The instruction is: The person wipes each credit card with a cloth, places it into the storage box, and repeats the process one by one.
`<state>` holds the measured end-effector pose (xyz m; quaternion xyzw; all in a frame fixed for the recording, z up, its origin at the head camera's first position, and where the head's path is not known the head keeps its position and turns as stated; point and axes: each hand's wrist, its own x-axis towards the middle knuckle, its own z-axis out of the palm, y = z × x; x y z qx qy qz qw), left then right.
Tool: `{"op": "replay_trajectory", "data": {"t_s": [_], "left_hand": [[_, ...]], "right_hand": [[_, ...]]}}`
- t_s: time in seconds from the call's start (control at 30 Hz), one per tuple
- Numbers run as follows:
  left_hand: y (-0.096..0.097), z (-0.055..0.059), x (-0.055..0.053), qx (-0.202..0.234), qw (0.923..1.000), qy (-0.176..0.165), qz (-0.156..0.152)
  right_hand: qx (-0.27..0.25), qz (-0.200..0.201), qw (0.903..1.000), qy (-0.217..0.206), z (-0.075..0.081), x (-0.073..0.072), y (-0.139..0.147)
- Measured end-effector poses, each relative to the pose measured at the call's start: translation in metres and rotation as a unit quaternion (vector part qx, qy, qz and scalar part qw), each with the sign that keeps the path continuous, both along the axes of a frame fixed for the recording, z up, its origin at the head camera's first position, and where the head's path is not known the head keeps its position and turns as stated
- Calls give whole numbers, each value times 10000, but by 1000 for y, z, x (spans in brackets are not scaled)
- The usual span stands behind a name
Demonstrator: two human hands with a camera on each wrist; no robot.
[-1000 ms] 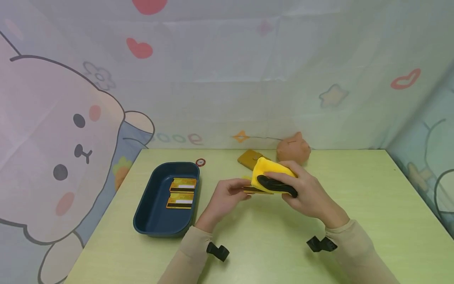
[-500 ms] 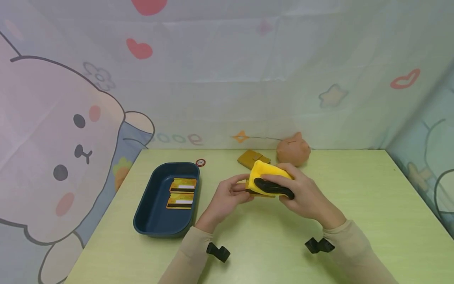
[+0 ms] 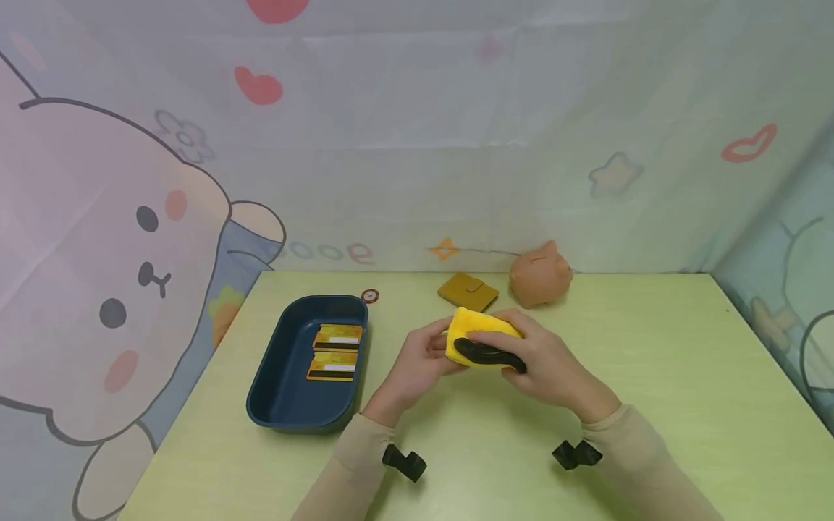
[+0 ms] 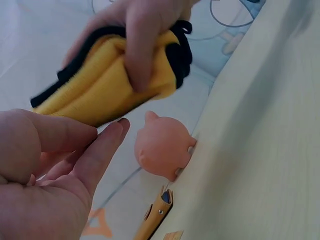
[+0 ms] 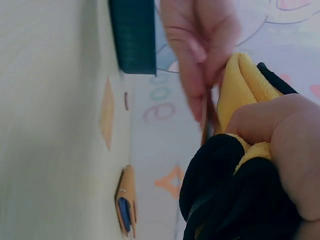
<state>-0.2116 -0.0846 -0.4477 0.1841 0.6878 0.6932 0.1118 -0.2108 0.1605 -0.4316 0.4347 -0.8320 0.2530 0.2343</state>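
Note:
My right hand (image 3: 550,362) grips a folded yellow cloth (image 3: 481,325) with a black side, its fingers curled over it. Between thumb and fingers my left hand (image 3: 417,365) pinches a gold card with a dark stripe. The cloth covers nearly all of that card in the head view; a thin edge of the card (image 5: 204,114) shows in the right wrist view. Both hands are close together above the table, with the cloth against the left fingertips. Another flat tan card (image 5: 106,115) lies on the table in the right wrist view, hidden behind the hands in the head view.
A dark blue tray (image 3: 270,394) stands to the left, with two gold cards (image 3: 334,365) inside. Beside its far right corner lies a red-rimmed chip (image 3: 370,296). Toward the back are a tan wallet (image 3: 468,291) and a pink piggy bank (image 3: 539,276), near the curtain.
My right hand has slid the cloth leftward and slightly nearer over the card, covering the striped part seen before. The left hand keeps nearly the same place.

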Motion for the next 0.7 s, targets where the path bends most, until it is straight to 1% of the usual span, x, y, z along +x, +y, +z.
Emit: {"op": "replay_trajectory", "data": {"t_s": [0.1, 0.2, 0.37, 0.47, 0.7], "left_hand": [[0, 2, 1, 80, 10000, 21, 8], [-1, 5, 1, 235, 9997, -90, 18], [-4, 11, 1, 509, 9984, -214, 76], [-5, 14, 3, 657, 9974, -261, 129], [-10, 18, 4, 853, 9960, -187, 201]], "right_hand": [[165, -75, 9998, 36, -1, 1, -2], [302, -201, 9993, 11, 0, 2, 0], [427, -495, 9976, -224, 4, 3, 7], [458, -592, 9967, -298, 5, 1, 12], [515, -727, 9956, -300, 7, -3, 24]]}}
